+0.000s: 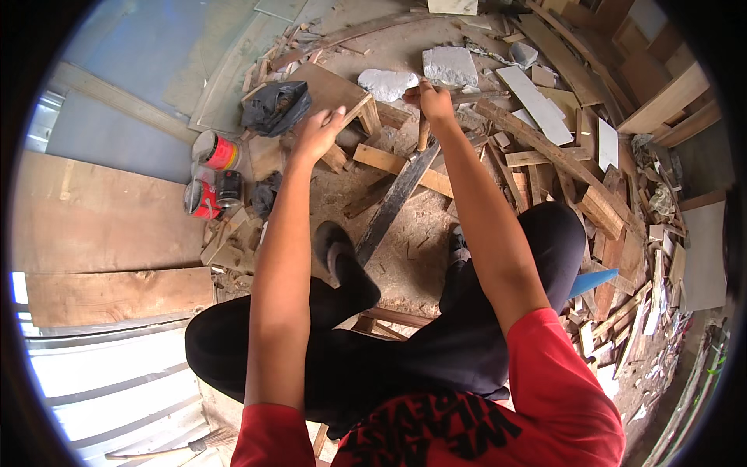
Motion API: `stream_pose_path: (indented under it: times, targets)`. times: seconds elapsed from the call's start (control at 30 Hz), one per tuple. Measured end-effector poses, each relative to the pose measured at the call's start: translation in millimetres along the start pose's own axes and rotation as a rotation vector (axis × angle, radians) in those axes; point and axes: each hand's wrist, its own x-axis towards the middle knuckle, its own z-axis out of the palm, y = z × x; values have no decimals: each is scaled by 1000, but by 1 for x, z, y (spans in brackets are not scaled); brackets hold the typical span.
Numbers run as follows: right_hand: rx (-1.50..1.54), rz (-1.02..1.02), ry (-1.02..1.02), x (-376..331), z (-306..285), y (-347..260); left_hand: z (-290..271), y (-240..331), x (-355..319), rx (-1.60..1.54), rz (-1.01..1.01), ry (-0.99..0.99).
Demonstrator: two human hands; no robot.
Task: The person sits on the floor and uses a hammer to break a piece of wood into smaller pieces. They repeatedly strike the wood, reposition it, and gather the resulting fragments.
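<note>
My left hand point(317, 134) is closed at the near edge of a brown wooden panel point(331, 84) with a pale strip point(358, 109) along its side. The thumb points up over the strip. To its right, my right hand point(429, 101) is raised and closed around a wooden handle point(422, 134), whose lower end sticks out below the fist. Whatever is at the handle's other end is hidden or too small to make out. Beneath and between the hands, a dark weathered plank point(397, 198) slants over the ground, crossing a lighter timber piece point(405, 168).
A black plastic bag point(276, 107) and red paint cans point(215, 149) lie at left. Two whitish blocks point(450, 66) sit beyond my right hand. Scrap wood point(552, 159) is heaped on the right, near a blue blade-like piece point(593, 282). My feet point(336, 247) flank the dark plank.
</note>
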Motion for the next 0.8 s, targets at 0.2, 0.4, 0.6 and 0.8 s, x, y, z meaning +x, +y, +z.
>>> stream_pose_path:
  times: [0.2, 0.4, 0.6, 0.8]
  targets:
    - [-269, 165, -313, 10, -12, -18, 34, -33, 17, -72, 57, -102]
    - [-834, 435, -651, 42, -42, -54, 68, -84, 30, -382, -114, -123]
    - [-494, 362, -775, 28, -22, -52, 106, -89, 49, -734, -56, -98]
    - [-110, 29, -138, -9, -1, -6, 162, -40, 77, -996, 155, -259]
